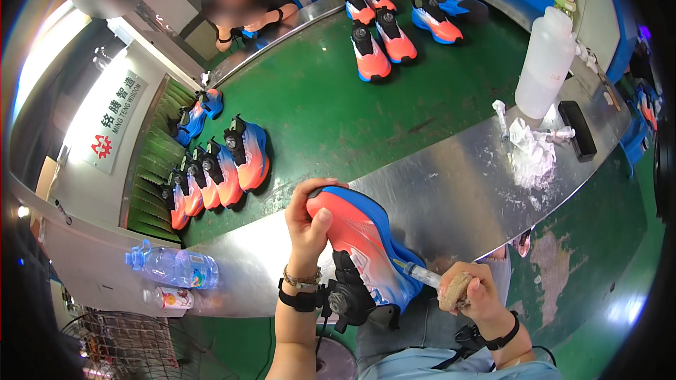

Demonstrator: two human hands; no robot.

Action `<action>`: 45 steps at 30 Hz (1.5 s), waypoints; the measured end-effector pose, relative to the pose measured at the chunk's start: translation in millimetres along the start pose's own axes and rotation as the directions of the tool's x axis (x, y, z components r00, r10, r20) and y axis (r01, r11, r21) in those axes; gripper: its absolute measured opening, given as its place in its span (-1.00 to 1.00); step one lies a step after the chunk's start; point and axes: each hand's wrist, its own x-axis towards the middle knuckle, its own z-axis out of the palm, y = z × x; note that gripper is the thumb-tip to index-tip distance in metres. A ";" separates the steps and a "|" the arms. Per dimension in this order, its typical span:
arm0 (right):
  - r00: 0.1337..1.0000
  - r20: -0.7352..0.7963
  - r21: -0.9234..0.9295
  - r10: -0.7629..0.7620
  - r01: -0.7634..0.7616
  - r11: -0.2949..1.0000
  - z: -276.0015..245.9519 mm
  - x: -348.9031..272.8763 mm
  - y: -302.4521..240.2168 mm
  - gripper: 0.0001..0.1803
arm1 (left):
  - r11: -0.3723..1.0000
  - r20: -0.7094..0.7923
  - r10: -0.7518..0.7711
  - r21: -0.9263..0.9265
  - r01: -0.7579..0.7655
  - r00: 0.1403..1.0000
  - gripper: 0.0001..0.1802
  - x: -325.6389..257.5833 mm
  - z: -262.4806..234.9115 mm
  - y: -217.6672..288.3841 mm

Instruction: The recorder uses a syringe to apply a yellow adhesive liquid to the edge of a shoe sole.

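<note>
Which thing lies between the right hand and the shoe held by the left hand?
A syringe; the head view shows it pointing from the right hand toward the shoe.

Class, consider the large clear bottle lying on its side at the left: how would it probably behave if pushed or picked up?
The large clear bottle would probably roll if pushed, since its rounded body lies sideways; the smaller bottle beside it might block it on the near side. Its see-through, plastic-looking wall may flex when squeezed.

Bluish bottle [176,267] beside smaller bottle [170,299], wire basket [130,341] nearby, white jug [543,67] near black tray [578,131].
</note>
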 end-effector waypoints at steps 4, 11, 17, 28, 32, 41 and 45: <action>1.000 0.011 -0.059 0.012 -0.011 0.998 -3.4 -9.1 -3.3 -0.45 | 0.998 -0.021 -0.002 -0.056 0.001 1.000 -0.48 -3.2 -3.7 -8.5; 0.999 0.003 -0.071 0.043 -0.042 0.997 -14.8 -19.5 2.5 -0.51 | 0.995 -0.092 0.018 0.095 -0.009 0.996 -0.47 -0.1 -11.9 -23.8; 1.000 0.011 0.015 0.013 -0.013 1.000 -19.7 -22.0 4.0 -0.62 | 0.926 -0.145 0.119 0.374 -0.057 0.982 -0.58 13.1 -25.0 -34.7; 0.995 -0.088 -0.130 0.048 -0.059 0.990 -21.9 -32.4 5.9 -0.59 | 0.901 -0.320 -0.261 0.259 0.350 0.910 -0.65 -19.3 -25.1 -37.1; 0.987 -0.161 -0.153 0.002 -0.027 0.988 -11.4 -23.3 12.5 -0.77 | 0.860 -0.403 -0.377 0.182 0.476 0.834 -0.67 -29.6 -30.4 -40.0; 0.963 -0.246 -0.046 0.111 -0.126 0.991 5.0 0.2 17.7 -0.77 | 0.777 -0.439 -0.582 -0.050 0.628 0.685 -0.80 -106.3 -98.0 -25.3; 0.965 -0.235 -0.026 0.118 -0.128 0.991 8.6 -3.5 12.4 -0.75 | 0.718 -0.286 -0.686 -0.111 0.687 0.670 -0.78 -154.4 -106.4 2.6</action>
